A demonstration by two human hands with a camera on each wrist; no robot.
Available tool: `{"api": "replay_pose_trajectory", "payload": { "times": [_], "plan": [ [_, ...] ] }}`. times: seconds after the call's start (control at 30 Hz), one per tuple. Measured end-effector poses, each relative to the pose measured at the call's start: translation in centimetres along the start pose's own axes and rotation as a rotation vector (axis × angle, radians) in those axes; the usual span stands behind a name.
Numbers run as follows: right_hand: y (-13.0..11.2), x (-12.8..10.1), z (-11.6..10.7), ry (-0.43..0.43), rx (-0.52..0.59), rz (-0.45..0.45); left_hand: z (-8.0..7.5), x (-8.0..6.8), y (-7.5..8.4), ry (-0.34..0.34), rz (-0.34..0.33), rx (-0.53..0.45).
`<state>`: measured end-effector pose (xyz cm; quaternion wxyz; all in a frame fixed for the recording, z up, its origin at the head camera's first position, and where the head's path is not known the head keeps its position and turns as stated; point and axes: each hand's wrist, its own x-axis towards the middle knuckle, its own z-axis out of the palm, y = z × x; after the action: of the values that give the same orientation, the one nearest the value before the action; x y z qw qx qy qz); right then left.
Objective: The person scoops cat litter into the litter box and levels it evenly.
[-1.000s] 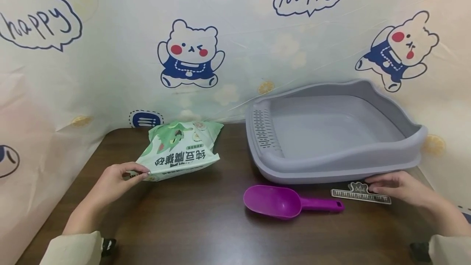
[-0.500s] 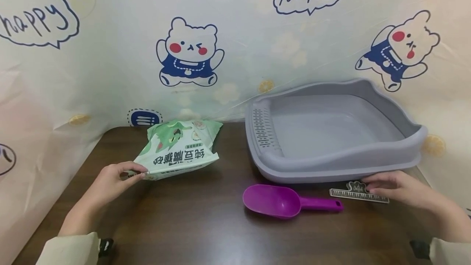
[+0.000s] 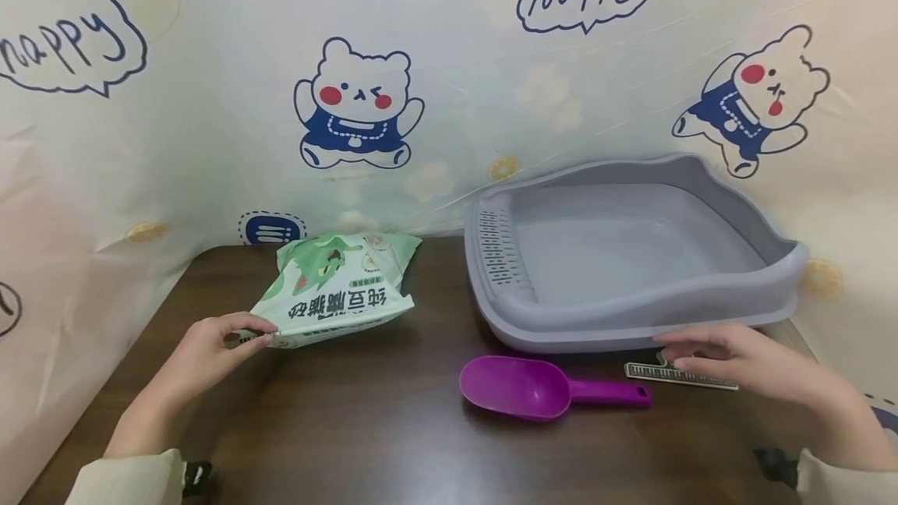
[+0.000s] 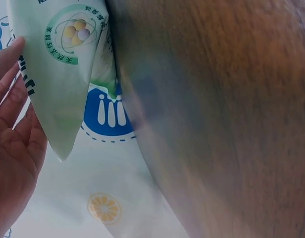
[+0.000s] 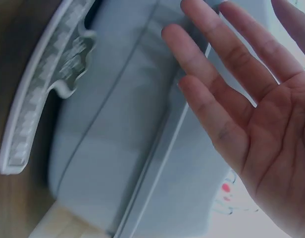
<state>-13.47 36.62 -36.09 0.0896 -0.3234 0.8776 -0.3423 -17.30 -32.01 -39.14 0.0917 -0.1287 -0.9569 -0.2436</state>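
Note:
A green and white bag of cat litter [image 3: 344,287] lies on the table at the left, its lettering upside down to me. My left hand [image 3: 217,345] pinches the bag's near left corner between thumb and fingers; the left wrist view shows the bag corner [image 4: 61,114] against the fingers. My right hand [image 3: 744,361] hovers with fingers extended over a bag clip [image 3: 648,372] with a piano-key pattern, hiding part of it. In the right wrist view the palm faces the camera and nothing is held; the clip [image 5: 43,84] lies apart from the fingers.
A grey litter box [image 3: 631,240] with a slotted end stands at the back right, just beyond the right hand. In front of it lies a purple scoop [image 3: 519,388], handle to the right. A printed cloth [image 3: 456,84] hangs behind the dark wooden table [image 3: 365,443].
My right hand has shifted left over the clip and now covers most of its top tab. The left hand keeps its pinch on the bag. The whole head view has drifted slightly.

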Motion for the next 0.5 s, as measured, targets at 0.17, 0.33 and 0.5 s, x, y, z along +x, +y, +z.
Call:
{"api": "replay_pose_trajectory", "payload": {
  "times": [0.17, 0.33, 0.5],
  "plan": [
    [-2.0, 1.5, 0.3, 0.002, -0.049, 0.0, -0.2, 0.1, 0.1, 0.007, 0.0, 0.009],
    [-3.5, 3.1, 0.4, -0.002, -0.061, -0.035, -0.1, 0.0, 0.4, 0.004, -0.003, 0.019],
    [-4.7, 4.8, 0.5, -0.001, -0.055, -0.057, -0.1, 0.1, 0.5, -0.019, -0.021, 0.016]
  ]
}}
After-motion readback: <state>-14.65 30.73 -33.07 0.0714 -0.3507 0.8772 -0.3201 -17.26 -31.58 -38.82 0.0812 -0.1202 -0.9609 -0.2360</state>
